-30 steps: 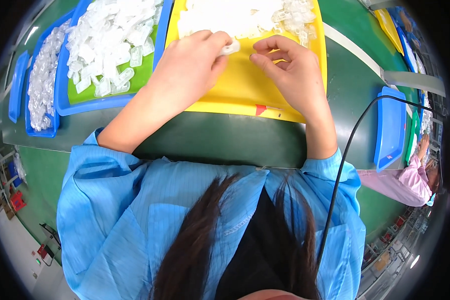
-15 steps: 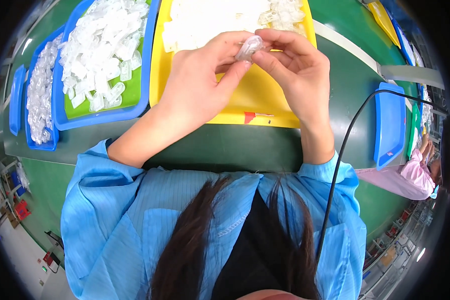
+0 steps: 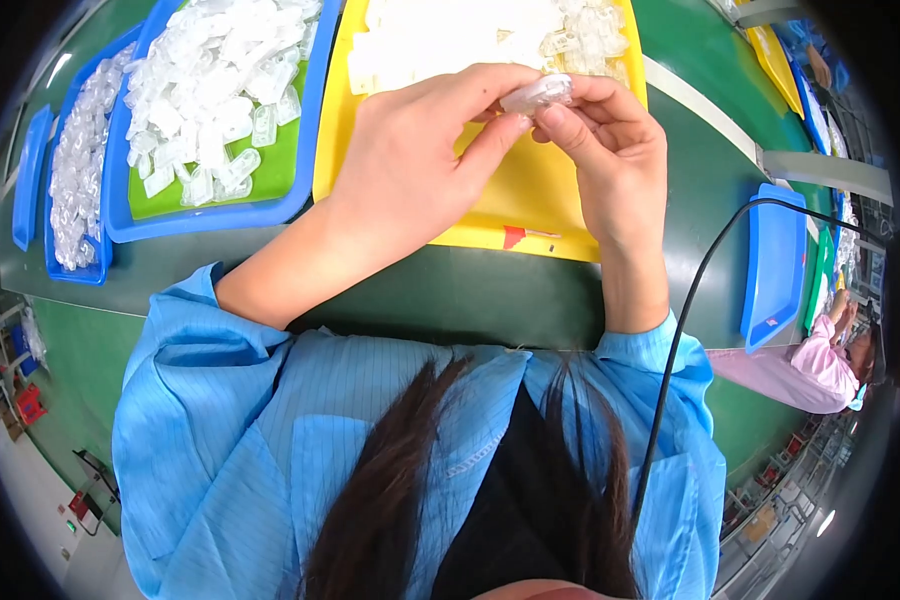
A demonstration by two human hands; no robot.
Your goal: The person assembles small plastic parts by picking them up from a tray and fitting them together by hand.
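Observation:
Between my fingertips is a small clear plastic part (image 3: 538, 94), oblong and see-through, lying nearly level over the yellow tray (image 3: 510, 205). My left hand (image 3: 420, 140) pinches its left end with thumb and forefinger. The thumb and fingers of my right hand (image 3: 615, 150) close on its right end. Behind the hands, the same tray bears a heap of whitish pieces (image 3: 450, 40), washed out by glare, and several clear parts (image 3: 590, 40) at its right. A small red piece (image 3: 514, 236) lies by the tray's near edge.
At my left stands a blue tray with green lining (image 3: 210, 215), piled with clear plastic parts (image 3: 210, 90). Beyond it is a narrower blue tray (image 3: 95, 265) of clear pieces. A blue tray (image 3: 775, 260) and black cable (image 3: 695, 280) are at right, near a pink-sleeved person (image 3: 815, 365).
The clear part has been turned from steeply tilted to nearly level between my fingers. Both hands still hold it, slightly further right in the picture. The whole view has shifted a little.

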